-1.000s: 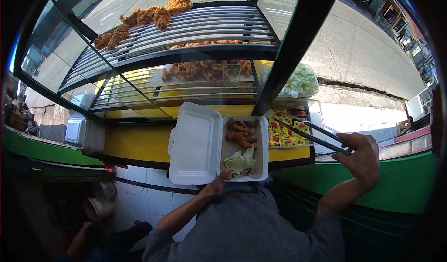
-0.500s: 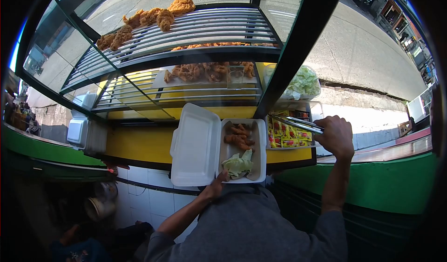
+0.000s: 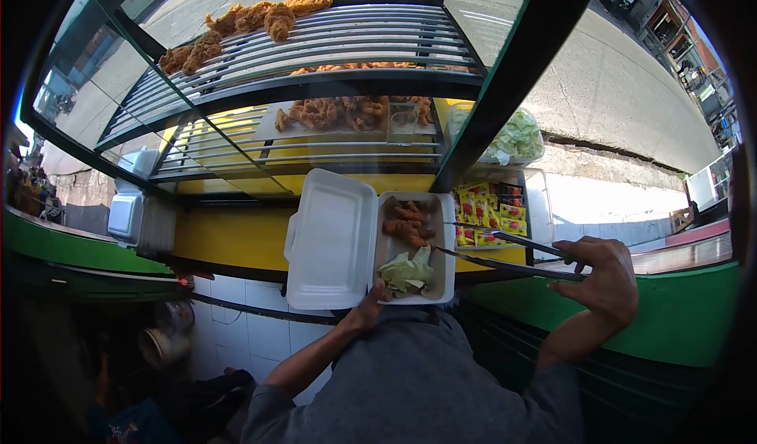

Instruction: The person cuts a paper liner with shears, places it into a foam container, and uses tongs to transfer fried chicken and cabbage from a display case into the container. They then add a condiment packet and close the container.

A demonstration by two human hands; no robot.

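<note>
A white foam takeout box (image 3: pixel 330 247) lies with its lid folded open to the left. In its lined tray are pieces of fried chicken (image 3: pixel 407 227) and, nearer me, pale green lettuce (image 3: pixel 407 272). My left hand (image 3: pixel 364 310) grips the box's front edge by the hinge, thumb over the rim and other fingers hidden. Metal tongs (image 3: pixel 512 266) are held in my right hand (image 3: pixel 605 278), at the right of the box. Their arms are spread, with the tips over the tray's right side beside the chicken and nothing between them.
Sauce packets (image 3: pixel 490 214) fill a clear bin right of the box. Behind it is a tub of shredded lettuce (image 3: pixel 514 140). A glass case with slatted shelves (image 3: pixel 339 46) holds more fried chicken. Stacked foam boxes (image 3: pixel 130 215) stand left. Another person (image 3: pixel 181 404) is at lower left.
My right hand has moved right and toward me, turning the tongs. Their arms have spread and the tips have shifted from above the packets to the tray. My left hand stays on the box.
</note>
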